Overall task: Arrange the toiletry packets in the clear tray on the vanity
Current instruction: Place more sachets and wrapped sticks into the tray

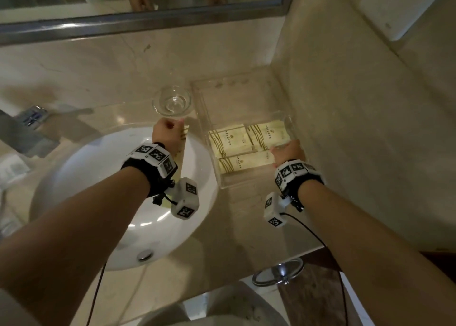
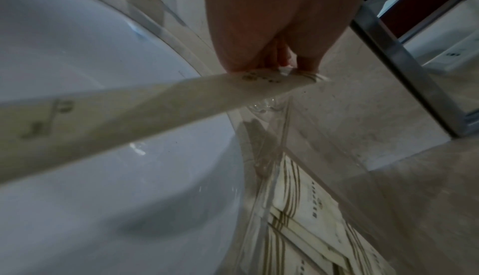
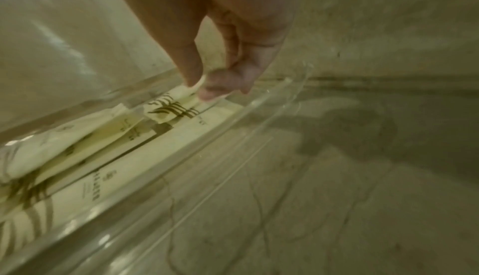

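Note:
A clear tray (image 1: 234,96) sits on the vanity against the right wall. Three cream toiletry packets (image 1: 233,140) with olive stripes lie flat in its near half; they also show in the wrist views as packets (image 2: 311,218) and packets (image 3: 108,156). My right hand (image 1: 286,151) reaches into the tray's near right corner. There its thumb and fingers (image 3: 220,86) pinch the corner of one packet (image 3: 171,111). My left hand (image 1: 167,134) is over the basin's right rim, left of the tray, pinching one end of a long cream packet (image 2: 129,113).
An empty drinking glass (image 1: 172,101) stands just beyond my left hand, close to the tray's left wall. The white basin (image 1: 111,190) fills the counter's left side, with a chrome faucet (image 1: 27,133) at its far left. The mirror frame (image 1: 148,22) runs behind.

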